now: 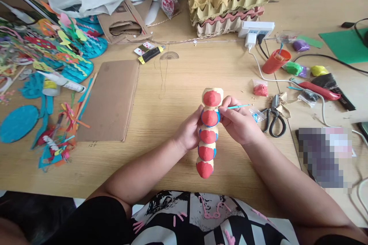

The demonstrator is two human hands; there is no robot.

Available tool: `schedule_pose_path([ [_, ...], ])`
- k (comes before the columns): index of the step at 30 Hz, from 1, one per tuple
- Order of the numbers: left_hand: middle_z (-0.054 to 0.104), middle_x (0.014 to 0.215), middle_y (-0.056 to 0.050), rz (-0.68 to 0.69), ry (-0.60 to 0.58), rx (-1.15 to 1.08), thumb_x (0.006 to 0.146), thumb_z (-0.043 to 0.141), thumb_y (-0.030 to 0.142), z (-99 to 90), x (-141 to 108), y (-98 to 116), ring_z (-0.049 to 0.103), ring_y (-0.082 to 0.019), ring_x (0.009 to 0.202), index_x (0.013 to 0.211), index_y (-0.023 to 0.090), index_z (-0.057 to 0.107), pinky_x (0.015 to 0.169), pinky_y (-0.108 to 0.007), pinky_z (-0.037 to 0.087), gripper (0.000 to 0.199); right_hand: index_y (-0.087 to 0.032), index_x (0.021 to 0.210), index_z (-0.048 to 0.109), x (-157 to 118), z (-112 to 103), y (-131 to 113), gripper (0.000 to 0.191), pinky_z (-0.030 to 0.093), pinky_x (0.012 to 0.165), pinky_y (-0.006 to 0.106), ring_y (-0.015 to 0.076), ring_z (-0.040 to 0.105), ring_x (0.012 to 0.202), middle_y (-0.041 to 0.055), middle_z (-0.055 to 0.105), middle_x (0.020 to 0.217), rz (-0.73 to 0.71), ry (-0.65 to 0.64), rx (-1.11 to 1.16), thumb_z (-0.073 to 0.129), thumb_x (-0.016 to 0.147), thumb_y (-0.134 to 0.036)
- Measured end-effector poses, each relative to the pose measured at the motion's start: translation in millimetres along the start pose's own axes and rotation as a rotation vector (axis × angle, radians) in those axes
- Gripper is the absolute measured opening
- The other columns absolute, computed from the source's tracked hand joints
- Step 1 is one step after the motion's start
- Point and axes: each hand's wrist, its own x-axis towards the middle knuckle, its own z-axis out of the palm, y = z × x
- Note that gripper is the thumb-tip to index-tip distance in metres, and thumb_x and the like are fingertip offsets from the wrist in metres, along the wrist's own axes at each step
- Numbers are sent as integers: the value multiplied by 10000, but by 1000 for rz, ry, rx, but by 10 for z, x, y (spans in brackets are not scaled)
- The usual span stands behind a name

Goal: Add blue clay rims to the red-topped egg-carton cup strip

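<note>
Workpiece: egg-carton strip, five bumps in a row, red patch on each; blue showing along the edges of several. Runs away from me, middle of the desk, between my hands. Can't tell if its underside touches the wood.
Left hand: my left hand is closed on the strip's left side, around the second and third bumps from the far end.
Right hand: my right hand has a thin light-blue tool pinched between thumb and fingers, at the strip's right edge by the second bump. Can't tell if the tip makes contact; fingers cover it.
Right of hand: black-handled scissors, blades part open; small bag of blue just beside my hand; bag of red clay beyond.
Far right: red cup, tilted, sticks inside; white power strip, two plugs in.
Left side: brown cardboard lying flat; white bottle on its side; blue oval near the desk edge.
Back: stacked egg trays; protractor beside a yellow-black tube.
</note>
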Motion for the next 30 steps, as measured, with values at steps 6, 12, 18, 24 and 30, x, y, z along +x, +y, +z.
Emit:
schedule_pose_path([
  [6, 655, 833, -49, 0, 45, -21, 928, 634, 645, 31, -3, 43, 577, -176, 709, 1030, 197, 731, 680, -325, 479, 470, -231, 748, 610, 18, -50, 27, 317, 419, 658, 261, 113, 546, 651, -48, 592, 658, 55, -26, 121, 902, 742, -355],
  [12, 662, 850, -59, -2, 47, -29, 962, 590, 645, 42, -8, 59, 589, -179, 748, 1004, 176, 731, 692, -308, 465, 492, -222, 722, 612, 26, -82, 47, 329, 427, 670, 273, 116, 549, 663, -45, 597, 671, 48, -71, 101, 914, 728, -350],
  [18, 653, 806, -45, 17, 22, -49, 1035, 512, 551, 37, -2, 71, 557, -152, 680, 1036, 172, 743, 681, -299, 474, 444, -222, 726, 613, 28, -79, 56, 324, 407, 660, 264, 117, 556, 670, -39, 635, 670, 18, -72, 56, 909, 741, -356],
  [24, 686, 788, -73, -13, 53, -39, 883, 694, 635, 42, 15, 66, 630, -228, 735, 980, 219, 763, 710, -355, 502, 433, -230, 724, 600, 30, -52, 54, 338, 413, 658, 269, 119, 562, 656, -43, 640, 675, -4, -53, 35, 909, 734, -366],
  [30, 729, 863, -102, -16, 90, -33, 827, 714, 675, 55, 25, 57, 703, -327, 901, 1029, 264, 775, 788, -419, 553, 462, -236, 743, 606, 30, -59, 56, 325, 432, 674, 269, 121, 579, 668, -46, 638, 688, -5, -33, 23, 905, 735, -363],
])
